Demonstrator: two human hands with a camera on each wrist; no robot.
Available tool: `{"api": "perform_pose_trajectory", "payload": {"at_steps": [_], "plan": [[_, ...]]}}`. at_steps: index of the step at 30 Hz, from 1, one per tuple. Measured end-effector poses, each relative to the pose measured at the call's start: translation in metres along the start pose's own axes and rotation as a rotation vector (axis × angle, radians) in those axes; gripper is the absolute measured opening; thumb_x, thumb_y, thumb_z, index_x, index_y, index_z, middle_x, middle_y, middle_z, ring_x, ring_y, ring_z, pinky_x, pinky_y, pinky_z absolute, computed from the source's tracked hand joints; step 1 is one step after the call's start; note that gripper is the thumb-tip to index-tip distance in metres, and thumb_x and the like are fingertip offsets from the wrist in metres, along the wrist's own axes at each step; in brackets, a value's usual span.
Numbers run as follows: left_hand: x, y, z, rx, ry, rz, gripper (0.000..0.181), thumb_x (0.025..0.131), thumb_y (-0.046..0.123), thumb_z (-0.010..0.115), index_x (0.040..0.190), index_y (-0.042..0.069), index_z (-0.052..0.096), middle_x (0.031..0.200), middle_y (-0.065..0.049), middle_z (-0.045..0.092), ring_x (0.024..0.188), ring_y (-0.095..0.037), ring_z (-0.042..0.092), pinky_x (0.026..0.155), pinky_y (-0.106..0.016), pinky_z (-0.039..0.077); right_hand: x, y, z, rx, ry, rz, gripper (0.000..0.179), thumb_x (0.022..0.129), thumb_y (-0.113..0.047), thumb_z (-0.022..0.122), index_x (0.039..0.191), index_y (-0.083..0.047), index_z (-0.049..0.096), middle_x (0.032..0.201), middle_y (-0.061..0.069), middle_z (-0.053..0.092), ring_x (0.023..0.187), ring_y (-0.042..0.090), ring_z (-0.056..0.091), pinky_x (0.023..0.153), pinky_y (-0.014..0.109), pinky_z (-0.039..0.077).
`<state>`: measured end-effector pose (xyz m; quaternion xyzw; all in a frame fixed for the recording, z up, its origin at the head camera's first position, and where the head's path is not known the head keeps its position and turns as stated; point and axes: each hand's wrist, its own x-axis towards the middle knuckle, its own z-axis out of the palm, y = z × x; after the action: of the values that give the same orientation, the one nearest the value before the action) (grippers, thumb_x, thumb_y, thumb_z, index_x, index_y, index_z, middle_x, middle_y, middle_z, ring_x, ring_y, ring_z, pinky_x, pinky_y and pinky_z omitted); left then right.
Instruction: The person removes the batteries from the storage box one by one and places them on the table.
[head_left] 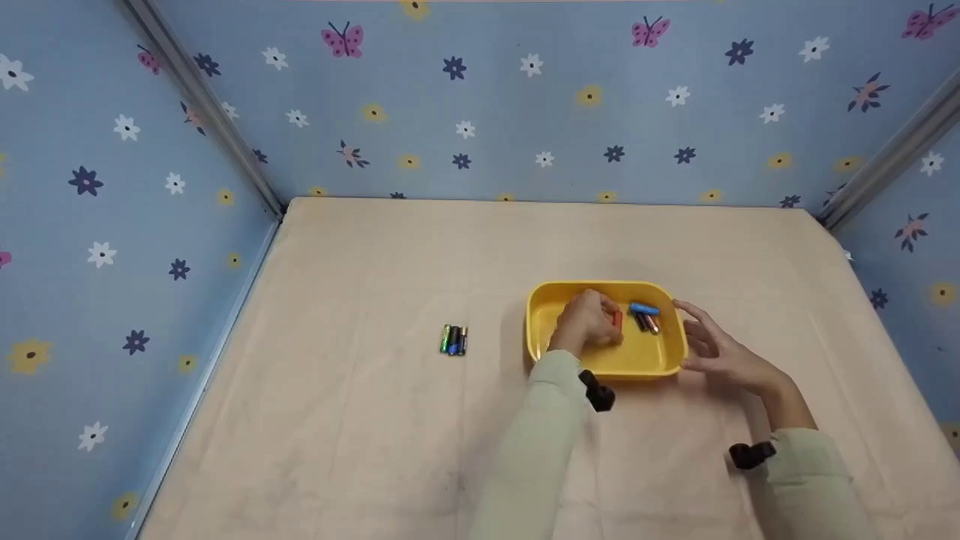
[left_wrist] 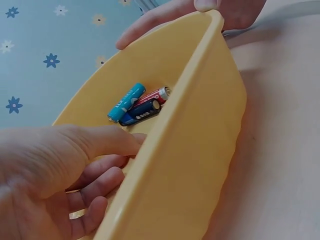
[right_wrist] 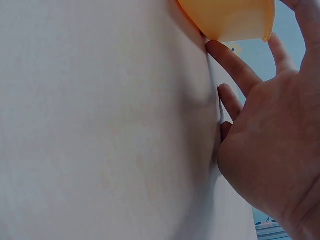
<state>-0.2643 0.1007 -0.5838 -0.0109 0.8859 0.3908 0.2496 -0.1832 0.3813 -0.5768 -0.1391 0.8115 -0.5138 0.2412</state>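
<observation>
My left hand (head_left: 589,319) reaches down inside a yellow plastic tub (head_left: 534,322). Its fingers hold an orange-red battery (head_left: 617,320), which the hand hides in the left wrist view. Beside it in the tub, a light blue battery (left_wrist: 126,102) lies across a dark blue battery (left_wrist: 141,112) and a red battery (left_wrist: 159,95). My right hand (head_left: 724,356) steadies the tub's right end from outside, its spread fingers (right_wrist: 240,67) touching the wall and rim. To the left of the tub, several batteries (head_left: 454,340), green and dark, lie side by side on the cloth.
A beige cloth (head_left: 360,420) covers the table. Blue flowered panels (head_left: 480,97) stand behind it and along both sides, with grey metal posts (head_left: 217,112) at the corners. Black wrist cameras (head_left: 598,391) sit on both sleeves.
</observation>
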Motion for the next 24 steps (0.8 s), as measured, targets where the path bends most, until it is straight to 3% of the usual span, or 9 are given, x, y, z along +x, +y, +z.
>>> {"api": "perform_pose_trajectory", "payload": {"at_steps": [3,7,14,20,24], "plan": [[0.001,-0.001,-0.005,-0.039,-0.022,0.021,0.047,0.077,0.019,0.106,0.117,0.032,0.084,0.104,0.017,0.075,0.095,-0.006,0.066,0.085,-0.022,0.054,0.000,0.000,0.000,-0.002,0.002,0.003,0.101,0.108,-0.015,0.074,0.182,-0.029,0.007,0.186,0.031,0.017,0.172,0.063,0.008,0.129,0.088,0.012],[0.002,-0.004,-0.010,-0.138,-0.054,0.100,0.045,0.081,0.013,0.103,0.118,0.028,0.082,0.097,0.013,0.075,0.092,-0.006,0.068,0.083,-0.019,0.054,-0.001,0.000,-0.001,-0.007,0.005,0.013,0.101,0.108,-0.016,0.074,0.182,-0.030,0.007,0.186,0.032,0.017,0.172,0.063,0.009,0.129,0.088,0.015],[-0.003,-0.006,-0.019,-0.212,-0.082,0.246,0.051,0.086,0.010,0.099,0.133,0.021,0.081,0.107,0.008,0.078,0.097,-0.006,0.071,0.092,-0.019,0.059,0.000,0.000,0.000,0.004,0.006,0.009,0.101,0.108,-0.016,0.074,0.183,-0.030,0.007,0.186,0.032,0.017,0.172,0.063,0.010,0.129,0.088,0.014],[-0.004,-0.007,-0.019,-0.220,-0.014,0.247,0.051,0.084,0.014,0.101,0.131,0.021,0.081,0.106,0.007,0.078,0.095,-0.006,0.070,0.087,-0.019,0.058,0.000,-0.001,0.001,-0.003,0.007,-0.004,0.100,0.108,-0.014,0.074,0.182,-0.029,0.008,0.185,0.032,0.019,0.172,0.063,0.012,0.128,0.089,0.015],[-0.006,-0.011,-0.015,-0.142,0.039,0.239,0.051,0.083,0.021,0.103,0.129,0.028,0.082,0.105,0.011,0.079,0.094,-0.005,0.071,0.085,-0.020,0.055,0.001,0.000,0.001,-0.011,0.013,0.010,0.101,0.108,-0.016,0.075,0.182,-0.030,0.009,0.186,0.031,0.018,0.172,0.062,0.010,0.128,0.090,0.012]]}}
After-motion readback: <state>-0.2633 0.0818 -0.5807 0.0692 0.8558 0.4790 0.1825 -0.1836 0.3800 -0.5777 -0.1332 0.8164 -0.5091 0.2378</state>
